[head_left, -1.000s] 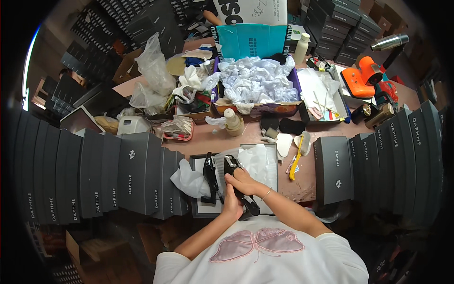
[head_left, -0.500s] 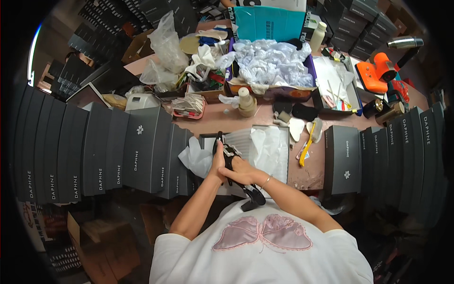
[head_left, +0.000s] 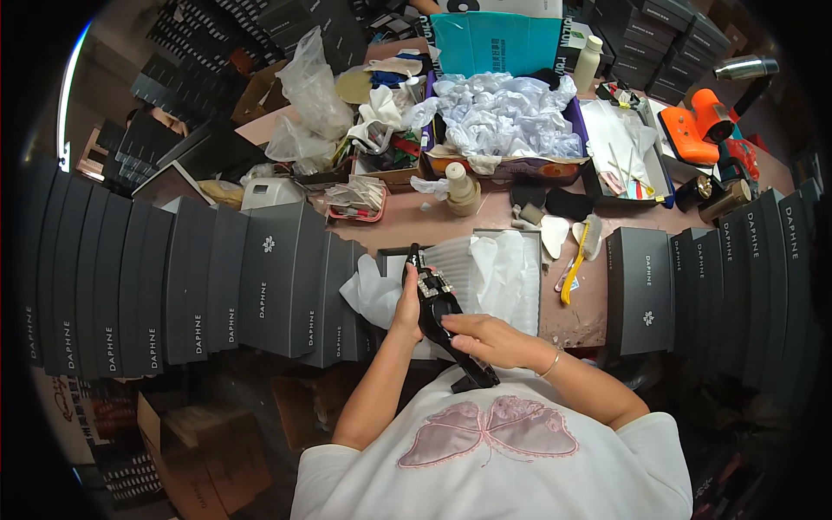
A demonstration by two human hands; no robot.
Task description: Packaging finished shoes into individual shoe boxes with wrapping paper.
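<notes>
- shoe [head_left: 431, 318]: black and glossy, held slantwise in front of the person's chest, over the near part of an open box [head_left: 539, 305]. a sparkling ornament [head_left: 433, 283] sits near its far end; the heel [head_left: 478, 378] points back toward the white shirt [head_left: 485, 485]. whether a second shoe lies behind it, i cannot tell.
- left hand [head_left: 409, 305]: curled round the shoe's left side, gripping it, fingers partly hidden.
- right hand [head_left: 492, 340]: loosely open, fingers stretched flat across the shoe's right side; whether they touch it or hover just above, i cannot tell. a thin bracelet [head_left: 552, 362] circles the wrist.
- box: on the table [head_left: 399, 227], with white tissue [head_left: 498, 264] and a ribbed liner [head_left: 448, 260] in it; crumpled paper [head_left: 371, 291] at its left edge.
- right of the box: a yellow brush [head_left: 574, 273] beside a white insert [head_left: 555, 232].
- beyond the box: a bottle [head_left: 462, 192] and a purple bin [head_left: 582, 126] heaped with crumpled sheets [head_left: 507, 113].
- both sides: rows of dark grey boxes [head_left: 282, 286].
</notes>
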